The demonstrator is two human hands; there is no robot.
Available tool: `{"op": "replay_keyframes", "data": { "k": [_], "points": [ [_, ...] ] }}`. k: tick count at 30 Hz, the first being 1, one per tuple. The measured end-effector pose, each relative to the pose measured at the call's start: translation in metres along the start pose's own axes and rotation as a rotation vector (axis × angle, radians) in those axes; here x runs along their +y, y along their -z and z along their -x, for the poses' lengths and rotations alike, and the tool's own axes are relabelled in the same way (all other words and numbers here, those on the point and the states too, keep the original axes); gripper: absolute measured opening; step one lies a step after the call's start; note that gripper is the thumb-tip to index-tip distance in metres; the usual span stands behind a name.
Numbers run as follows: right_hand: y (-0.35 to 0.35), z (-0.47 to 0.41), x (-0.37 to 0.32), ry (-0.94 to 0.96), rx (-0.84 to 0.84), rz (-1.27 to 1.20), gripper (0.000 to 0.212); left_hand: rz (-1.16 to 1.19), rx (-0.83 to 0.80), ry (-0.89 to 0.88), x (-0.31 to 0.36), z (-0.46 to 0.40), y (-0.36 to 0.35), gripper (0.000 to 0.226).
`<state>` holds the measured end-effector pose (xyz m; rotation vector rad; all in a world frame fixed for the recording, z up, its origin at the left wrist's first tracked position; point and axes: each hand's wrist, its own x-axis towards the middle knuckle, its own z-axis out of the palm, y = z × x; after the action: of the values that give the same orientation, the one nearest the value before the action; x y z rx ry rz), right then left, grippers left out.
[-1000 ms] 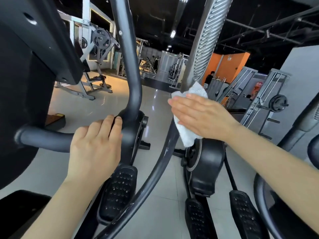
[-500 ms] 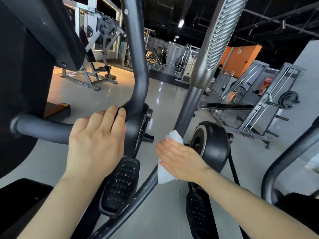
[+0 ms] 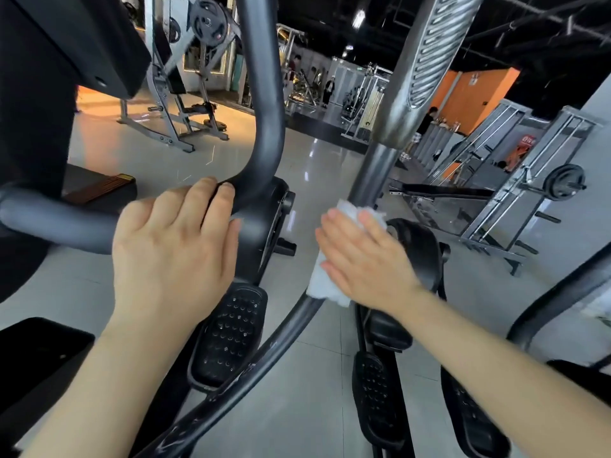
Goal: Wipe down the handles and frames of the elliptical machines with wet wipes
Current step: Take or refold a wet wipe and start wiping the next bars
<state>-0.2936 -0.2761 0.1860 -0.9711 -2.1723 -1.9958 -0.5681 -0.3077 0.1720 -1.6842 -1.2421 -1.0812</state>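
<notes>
**Wipe pressed on right arm tube, left hand bracing**

Containers: no bin, pack or box shows in this view; the wipe [image 3: 322, 277] lies loose under the right hand [image 3: 362, 259].

Materials and shapes. The wipe is white, crumpled and soft, bunched into folds; its edges show above the fingertips and below the palm heel. It sits against the right arm tube [image 3: 372, 180], a smooth dark round tube, at the point where the tube meets the curved lower bar [image 3: 264, 361]. Above that, the tube carries a grey ribbed grip [image 3: 429, 51] with slotted ridges. The right hand lies flat with fingers straight and slightly spread, pressing the wipe to the tube. The left hand [image 3: 172, 256] rests on the left bar [image 3: 53, 223], a matte round grey tube, with fingers extended and close together, tips touching the pivot housing [image 3: 261, 223]. Two oval black pedals [image 3: 228, 335] with studded tread lie near, below the hands. The floor [image 3: 314, 166] is glossy grey tile.

Change since 0.5 s ago. The right hand and wipe have moved up the tube, away from the lower bar. The left hand keeps its place on the left bar.
</notes>
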Motion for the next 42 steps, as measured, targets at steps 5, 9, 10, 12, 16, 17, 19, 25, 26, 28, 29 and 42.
{"op": "replay_keyframes", "data": {
  "k": [5,9,10,12,16,17,19,25,26,28,29,42],
  "points": [
    [0.009,0.025,-0.061,0.025,-0.233,-0.098,0.046,-0.014,-0.023,-0.052,-0.004,0.0,0.002,0.039],
    [0.012,0.003,-0.021,-0.01,-0.034,-0.011,0.044,-0.018,-0.038,-0.076,-0.006,0.0,0.004,0.042],
    [0.011,-0.007,-0.005,-0.066,0.032,-0.019,0.048,-0.027,-0.045,-0.069,-0.006,-0.001,0.004,0.042],
    [0.011,-0.023,0.019,-0.125,0.131,-0.05,0.04,-0.048,-0.063,-0.047,-0.006,-0.001,0.005,0.041],
    [0.009,-0.01,0.022,-0.052,0.018,0.009,0.042,-0.025,-0.132,-0.048,-0.006,-0.002,0.01,0.041],
    [0.008,-0.003,0.01,-0.033,-0.044,0.006,0.048,-0.005,-0.148,-0.051,-0.007,-0.002,0.011,0.041],
    [0.009,0.016,-0.027,0.01,-0.176,-0.036,0.057,0.09,-0.133,-0.052,-0.006,0.004,0.018,0.037],
    [0.028,0.032,-0.146,-0.249,-0.216,-0.503,0.046,0.398,-0.241,0.117,0.006,0.108,0.055,0.028],
    [0.034,0.031,-0.161,-0.306,-0.195,-0.597,0.042,0.397,-0.312,0.173,0.002,0.13,0.059,0.03],
    [0.048,0.03,-0.189,-0.402,-0.171,-0.742,0.036,0.353,-0.419,0.274,-0.011,0.167,0.064,0.032],
    [0.056,0.028,-0.201,-0.444,-0.163,-0.793,0.034,0.326,-0.465,0.308,-0.017,0.181,0.066,0.034],
    [0.126,0.003,-0.261,-0.642,-0.132,-1.235,0.05,0.338,-0.484,0.463,-0.032,0.208,0.066,0.046]
  ]
}}
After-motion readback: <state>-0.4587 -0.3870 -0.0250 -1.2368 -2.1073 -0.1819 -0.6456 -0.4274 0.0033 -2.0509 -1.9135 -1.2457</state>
